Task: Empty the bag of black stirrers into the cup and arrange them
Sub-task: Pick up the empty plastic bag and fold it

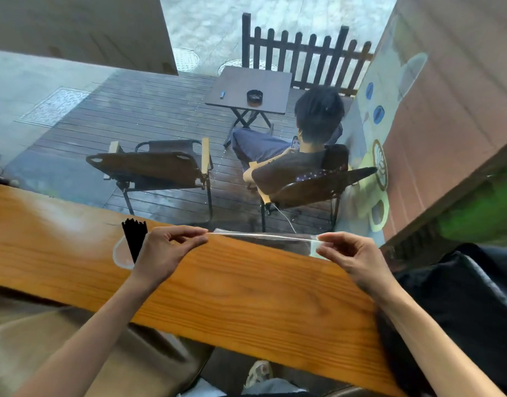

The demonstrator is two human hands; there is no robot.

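A person stands at a long wooden tabletop (pixel 246 296) that runs like a bar along a window, both bare forearms reaching over it. The left hand (pixel 163 253) and the right hand (pixel 352 256) are held apart above the far edge of the wood, each pinching one end of an empty clear plastic bag (pixel 263 239) between thumb and fingertips, so the bag stretches flat and taut between them — nothing dark shows inside it. Just beside the left hand, on its outer side, a clear plastic cup (pixel 122 253) stands on the tabletop with a bundle of black stirrers (pixel 134 236) upright in it, their tops fanning slightly above the rim. The hand partly hides the cup's near side. A black bag (pixel 461 305) lies at the right end of the tabletop.

Beyond the glass is a dark wooden deck. An empty folding chair (pixel 155 167) sits closest — to its right, a seated person (pixel 301 156) in another chair faces away, holding a phone. Further out stands a small square table (pixel 251 90) carrying a black ashtray (pixel 254 96) and a small blue object. Behind it runs a dark picket fence (pixel 304 53), with pale paving past that.
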